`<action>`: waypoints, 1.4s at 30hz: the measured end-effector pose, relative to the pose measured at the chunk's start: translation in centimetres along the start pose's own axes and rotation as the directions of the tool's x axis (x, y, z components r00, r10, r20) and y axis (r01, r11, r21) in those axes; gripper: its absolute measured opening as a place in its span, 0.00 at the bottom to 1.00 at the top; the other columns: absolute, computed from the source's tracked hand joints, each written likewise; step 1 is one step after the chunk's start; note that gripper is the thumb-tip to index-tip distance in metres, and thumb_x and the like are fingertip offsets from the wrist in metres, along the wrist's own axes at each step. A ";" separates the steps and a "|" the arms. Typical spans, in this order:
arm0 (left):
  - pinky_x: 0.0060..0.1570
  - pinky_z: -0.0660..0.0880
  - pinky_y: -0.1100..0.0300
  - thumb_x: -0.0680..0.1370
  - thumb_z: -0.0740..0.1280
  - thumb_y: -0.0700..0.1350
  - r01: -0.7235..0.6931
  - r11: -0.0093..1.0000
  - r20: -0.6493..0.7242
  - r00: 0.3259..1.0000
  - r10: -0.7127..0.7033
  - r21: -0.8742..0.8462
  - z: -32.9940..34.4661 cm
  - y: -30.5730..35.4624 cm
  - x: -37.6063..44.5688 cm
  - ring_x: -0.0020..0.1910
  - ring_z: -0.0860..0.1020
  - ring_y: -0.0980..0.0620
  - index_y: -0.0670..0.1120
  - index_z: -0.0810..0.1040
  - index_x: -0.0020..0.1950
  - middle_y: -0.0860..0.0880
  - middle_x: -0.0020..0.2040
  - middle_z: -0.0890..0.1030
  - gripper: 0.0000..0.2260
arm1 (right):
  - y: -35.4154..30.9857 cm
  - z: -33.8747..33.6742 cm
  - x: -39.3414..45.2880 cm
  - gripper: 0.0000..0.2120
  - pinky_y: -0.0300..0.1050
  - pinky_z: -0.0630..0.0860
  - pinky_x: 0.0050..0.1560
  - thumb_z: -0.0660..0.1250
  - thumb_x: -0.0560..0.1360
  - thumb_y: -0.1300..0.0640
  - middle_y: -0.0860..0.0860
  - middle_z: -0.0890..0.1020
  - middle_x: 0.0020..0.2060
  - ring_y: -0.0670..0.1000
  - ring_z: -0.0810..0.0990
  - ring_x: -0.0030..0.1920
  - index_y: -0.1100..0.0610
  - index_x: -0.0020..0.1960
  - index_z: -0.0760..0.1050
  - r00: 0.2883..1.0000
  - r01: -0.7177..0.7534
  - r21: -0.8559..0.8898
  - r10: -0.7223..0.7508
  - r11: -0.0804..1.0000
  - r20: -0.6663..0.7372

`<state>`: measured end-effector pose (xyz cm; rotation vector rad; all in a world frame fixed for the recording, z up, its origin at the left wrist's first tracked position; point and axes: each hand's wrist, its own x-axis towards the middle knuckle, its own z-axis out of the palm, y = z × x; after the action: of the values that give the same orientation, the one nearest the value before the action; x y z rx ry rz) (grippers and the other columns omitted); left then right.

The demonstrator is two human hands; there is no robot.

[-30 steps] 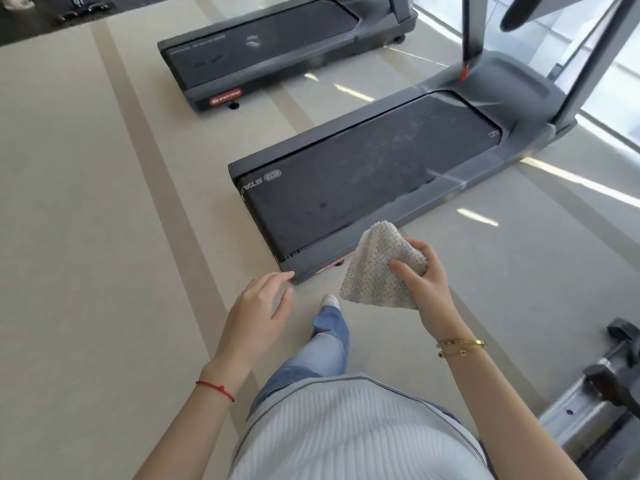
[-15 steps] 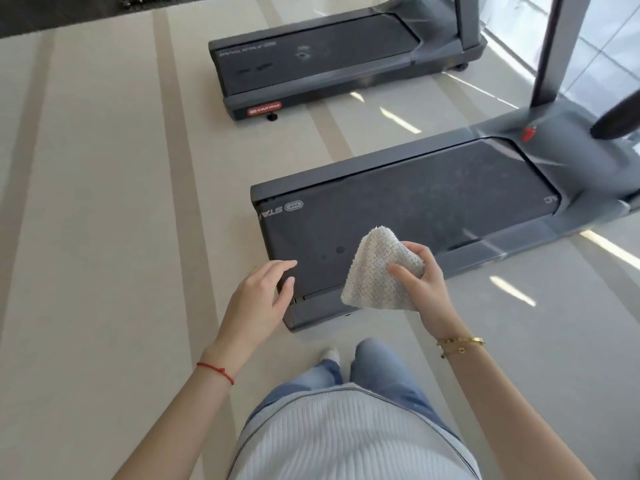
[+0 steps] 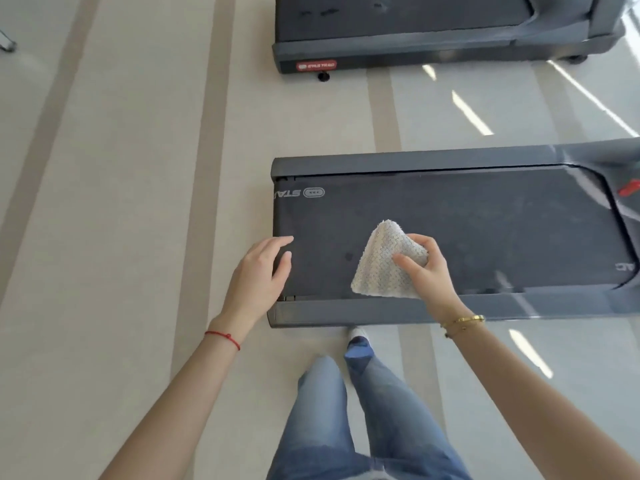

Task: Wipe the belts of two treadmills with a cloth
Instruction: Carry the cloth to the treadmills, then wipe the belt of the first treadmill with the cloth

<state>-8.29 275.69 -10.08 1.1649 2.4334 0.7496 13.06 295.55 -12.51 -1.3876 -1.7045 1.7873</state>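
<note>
The near treadmill's dark belt (image 3: 467, 230) stretches across the middle of the head view, its rear end toward the left. My right hand (image 3: 427, 271) grips a folded whitish textured cloth (image 3: 384, 268) above the belt's rear part. My left hand (image 3: 259, 275) hovers with relaxed fingers over the belt's rear left corner and holds nothing. A second treadmill's belt (image 3: 398, 15) lies farther away at the top.
Beige striped floor (image 3: 138, 202) spreads to the left and between the two machines. My legs in blue jeans (image 3: 349, 417) stand right beside the near treadmill's side rail (image 3: 346, 313). The far treadmill carries a red label (image 3: 316, 65) on its end.
I have stepped closer and look more steeply down. Both hands now sit over the near belt; the cloth has moved from beside the treadmill's corner to above the belt.
</note>
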 end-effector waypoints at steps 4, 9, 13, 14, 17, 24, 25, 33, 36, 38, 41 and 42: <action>0.65 0.72 0.53 0.83 0.61 0.43 0.050 0.999 -0.015 0.999 -0.049 0.019 4.5 -2.7 5.3 0.64 0.75 0.48 0.44 0.76 0.67 0.47 0.64 0.79 0.14 | 2.1 0.0 8.0 0.15 0.44 0.79 0.45 0.68 0.76 0.58 0.46 0.76 0.55 0.47 0.77 0.53 0.48 0.61 0.71 0.999 -0.027 -0.030 0.026 0.999 -0.020; 0.64 0.70 0.56 0.83 0.60 0.43 0.074 0.997 -0.028 0.997 -0.073 0.039 13.4 -8.9 11.5 0.65 0.74 0.49 0.45 0.75 0.68 0.47 0.65 0.78 0.15 | 8.2 1.9 19.0 0.16 0.41 0.76 0.43 0.67 0.75 0.57 0.44 0.76 0.55 0.45 0.77 0.53 0.48 0.61 0.70 0.999 -0.029 -0.047 0.028 0.998 -0.026; 0.64 0.70 0.57 0.82 0.61 0.43 0.076 0.994 -0.006 0.997 -0.076 0.075 22.3 -15.3 14.1 0.65 0.74 0.48 0.45 0.75 0.68 0.47 0.64 0.78 0.15 | 16.5 3.6 26.2 0.16 0.40 0.74 0.43 0.67 0.75 0.58 0.44 0.75 0.56 0.45 0.76 0.54 0.48 0.61 0.70 1.000 -0.013 -0.088 0.012 0.996 -0.020; 0.64 0.69 0.57 0.82 0.61 0.43 0.077 0.993 -0.002 0.997 -0.077 0.084 24.5 -16.9 14.4 0.65 0.74 0.48 0.44 0.75 0.68 0.47 0.65 0.78 0.15 | 18.9 4.0 27.6 0.16 0.40 0.74 0.44 0.67 0.75 0.58 0.44 0.75 0.56 0.46 0.76 0.54 0.48 0.60 0.70 1.000 -0.014 -0.095 0.013 0.995 -0.018; 0.67 0.68 0.57 0.82 0.61 0.42 0.090 0.990 0.021 0.996 -0.092 0.105 31.0 -21.7 15.0 0.67 0.73 0.48 0.43 0.75 0.69 0.46 0.66 0.78 0.15 | 26.3 5.2 31.5 0.15 0.41 0.75 0.45 0.67 0.75 0.59 0.43 0.75 0.55 0.46 0.76 0.55 0.47 0.59 0.70 1.000 -0.007 -0.116 0.008 0.993 0.001; 0.70 0.68 0.53 0.82 0.62 0.44 0.075 0.988 0.066 0.994 -0.084 0.134 43.9 -30.2 15.5 0.69 0.72 0.49 0.44 0.75 0.69 0.47 0.68 0.77 0.16 | 41.0 7.4 38.1 0.16 0.45 0.76 0.51 0.67 0.74 0.61 0.41 0.75 0.56 0.46 0.76 0.57 0.50 0.60 0.71 0.994 0.072 -0.196 -0.054 0.978 0.095; 0.70 0.67 0.53 0.82 0.62 0.45 0.071 0.987 0.070 0.994 -0.082 0.144 45.4 -31.1 15.6 0.69 0.72 0.49 0.44 0.75 0.70 0.47 0.68 0.76 0.16 | 42.6 7.3 38.8 0.16 0.47 0.76 0.53 0.67 0.74 0.61 0.40 0.75 0.56 0.46 0.76 0.57 0.50 0.60 0.71 0.994 0.089 -0.211 -0.072 0.973 0.088; 0.72 0.64 0.49 0.82 0.62 0.43 -0.021 0.977 0.032 0.999 0.015 0.214 51.9 -35.8 16.1 0.72 0.68 0.47 0.43 0.73 0.71 0.46 0.70 0.74 0.17 | 51.0 5.7 40.2 0.36 0.51 0.69 0.60 0.68 0.73 0.61 0.56 0.72 0.65 0.59 0.73 0.59 0.53 0.77 0.56 0.921 0.299 -0.601 -0.390 0.741 -0.022; 0.72 0.64 0.47 0.82 0.61 0.43 -0.045 0.970 0.004 0.999 0.046 0.238 52.8 -36.5 16.0 0.73 0.66 0.46 0.43 0.72 0.72 0.45 0.72 0.72 0.18 | 51.9 6.1 39.6 0.33 0.60 0.56 0.74 0.66 0.76 0.51 0.57 0.61 0.75 0.63 0.57 0.75 0.52 0.78 0.57 0.842 0.336 -0.813 -0.538 0.476 0.032; 0.74 0.62 0.47 0.83 0.61 0.44 -0.039 0.961 -0.010 0.999 0.043 0.273 53.1 -37.0 16.0 0.75 0.64 0.45 0.44 0.70 0.74 0.45 0.74 0.70 0.19 | 52.6 6.9 39.2 0.30 0.63 0.51 0.76 0.60 0.79 0.44 0.55 0.57 0.78 0.61 0.52 0.78 0.49 0.79 0.57 0.868 0.370 -0.842 -0.468 0.391 0.165; 0.75 0.59 0.44 0.83 0.60 0.45 -0.019 0.947 -0.025 0.999 0.029 0.320 53.6 -37.9 16.1 0.77 0.61 0.43 0.44 0.68 0.75 0.44 0.76 0.66 0.20 | 54.2 8.4 39.0 0.31 0.60 0.43 0.78 0.52 0.80 0.37 0.53 0.46 0.80 0.59 0.43 0.79 0.44 0.80 0.48 0.918 0.336 -0.887 -0.323 0.318 0.232; 0.75 0.58 0.42 0.83 0.60 0.46 -0.009 0.943 -0.031 0.999 0.020 0.332 53.6 -38.2 16.2 0.77 0.60 0.42 0.44 0.67 0.76 0.44 0.77 0.65 0.21 | 54.4 8.8 39.1 0.32 0.59 0.42 0.78 0.50 0.80 0.37 0.53 0.44 0.80 0.59 0.42 0.79 0.44 0.80 0.46 0.920 0.322 -0.897 -0.323 0.302 0.222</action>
<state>-14.30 285.26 -76.92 1.2982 2.6536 0.3708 8.11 306.96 -78.89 -1.1378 -2.9376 0.4506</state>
